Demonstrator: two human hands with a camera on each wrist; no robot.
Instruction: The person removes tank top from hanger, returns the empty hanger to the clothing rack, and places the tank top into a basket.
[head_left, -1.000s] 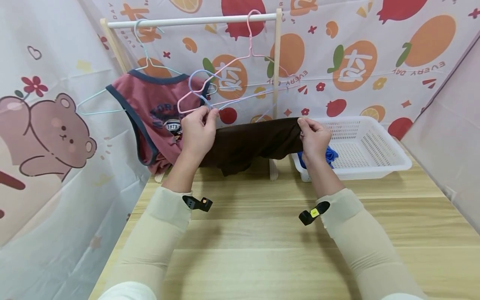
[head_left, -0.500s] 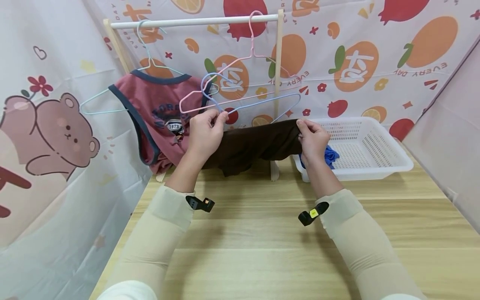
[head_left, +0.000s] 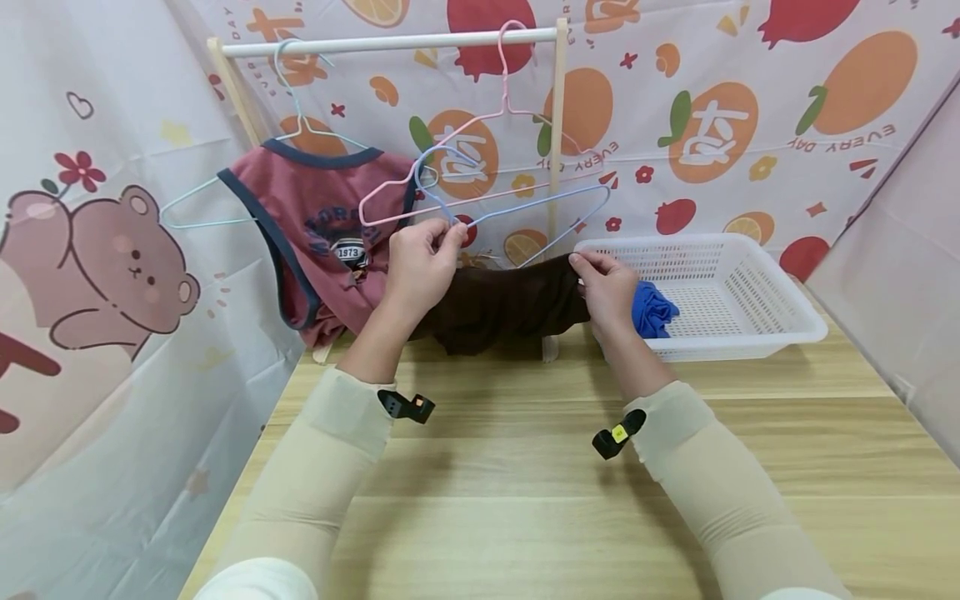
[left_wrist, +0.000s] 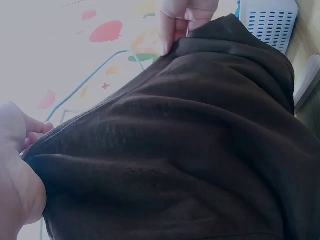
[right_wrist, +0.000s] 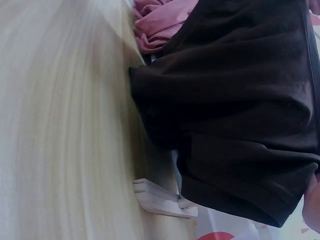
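A dark brown garment [head_left: 510, 308], its kind unclear, hangs in folds between both hands. My left hand [head_left: 423, 262] pinches its upper left edge along with a blue wire hanger [head_left: 540, 204]. The hanger's hook points up, and its lower part passes behind the cloth. At the garment's upper right corner, my right hand [head_left: 607, 292] pinches the edge between thumb and fingers. In the left wrist view the top edge [left_wrist: 115, 95] stretches from hand to hand, with the hanger behind it. Loose lower folds [right_wrist: 165, 115] hang above the table in the right wrist view.
A rack [head_left: 390, 43] at the back carries a pink hanger [head_left: 504, 83] and a red sleeveless top [head_left: 315, 217] on a mint hanger [head_left: 300, 117]. Right of it, a white basket [head_left: 750, 342] holds a blue cloth [head_left: 652, 312]. All stand on a wooden table [head_left: 525, 500].
My right hand has shifted left and slightly down, so the garment's top edge sags more. My left hand has moved right with the blue hanger. More of the blue cloth shows.
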